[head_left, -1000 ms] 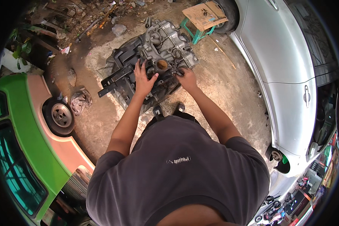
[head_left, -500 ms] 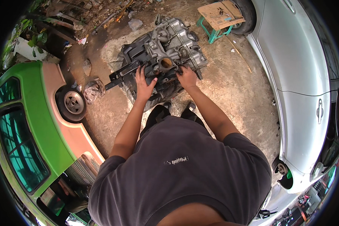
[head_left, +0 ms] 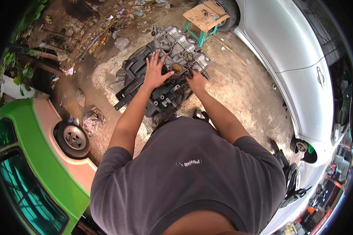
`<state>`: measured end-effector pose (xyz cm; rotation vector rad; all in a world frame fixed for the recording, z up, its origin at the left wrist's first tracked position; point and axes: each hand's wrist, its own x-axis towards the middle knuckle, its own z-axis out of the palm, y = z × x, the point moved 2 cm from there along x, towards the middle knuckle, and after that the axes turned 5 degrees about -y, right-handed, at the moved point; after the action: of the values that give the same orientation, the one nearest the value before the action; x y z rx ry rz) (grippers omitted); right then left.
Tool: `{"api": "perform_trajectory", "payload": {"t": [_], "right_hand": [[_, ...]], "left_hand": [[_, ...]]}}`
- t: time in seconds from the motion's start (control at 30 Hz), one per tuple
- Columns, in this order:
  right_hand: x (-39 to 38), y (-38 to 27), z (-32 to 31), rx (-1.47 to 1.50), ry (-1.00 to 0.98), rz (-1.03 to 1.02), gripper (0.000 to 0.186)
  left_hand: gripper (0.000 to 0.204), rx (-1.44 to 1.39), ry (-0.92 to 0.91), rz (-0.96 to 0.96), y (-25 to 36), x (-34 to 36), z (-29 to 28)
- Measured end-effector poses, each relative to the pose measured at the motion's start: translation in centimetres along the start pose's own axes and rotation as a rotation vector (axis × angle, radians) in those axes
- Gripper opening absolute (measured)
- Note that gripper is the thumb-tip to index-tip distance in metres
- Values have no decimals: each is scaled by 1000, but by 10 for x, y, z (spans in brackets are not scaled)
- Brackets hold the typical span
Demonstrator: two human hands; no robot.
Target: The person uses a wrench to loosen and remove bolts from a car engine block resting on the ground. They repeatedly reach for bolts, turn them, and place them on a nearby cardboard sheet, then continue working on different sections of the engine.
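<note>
A greasy car engine (head_left: 163,94), silver metal on its far right side and black on its left and near side, rests low on the ground in front of me. My left hand (head_left: 155,74) lies on its middle, fingers stretched and spread, the thumb beside a round brown-coloured port (head_left: 177,69). Just right of that port, my right hand (head_left: 197,82) has its fingers curled down onto a dark part at the engine's edge. The fingertips are partly hidden there, so the exact part cannot be made out.
A green stool with a wooden board (head_left: 206,15) on top stands beyond the engine. A silver car (head_left: 290,51) is on the right, a green and peach vehicle (head_left: 27,156) on the left. Crumpled plastic (head_left: 93,121) lies by its wheel; litter and plants are at far left.
My left hand has slid farther over the engine, toward its silver side, with its fingers spread wider. My right hand stays by the port. The whole view has shifted and turned slightly.
</note>
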<state>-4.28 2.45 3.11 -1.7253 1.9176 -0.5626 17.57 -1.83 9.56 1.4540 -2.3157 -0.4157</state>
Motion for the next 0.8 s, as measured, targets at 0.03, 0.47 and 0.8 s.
{"api": "perform_trajectory", "payload": {"t": [0.03,0.47,0.8], "right_hand": [[-1,0,1,-25,-4,21,44],[-10,-3,14,9,166,148,42],[-10,5,30,113,287,131,43]], "left_hand": [[87,26,-35,24,-3,2,2],[96,125,-145,93,-29,1,18],[94,98,-193,96,-31,4,15]]}}
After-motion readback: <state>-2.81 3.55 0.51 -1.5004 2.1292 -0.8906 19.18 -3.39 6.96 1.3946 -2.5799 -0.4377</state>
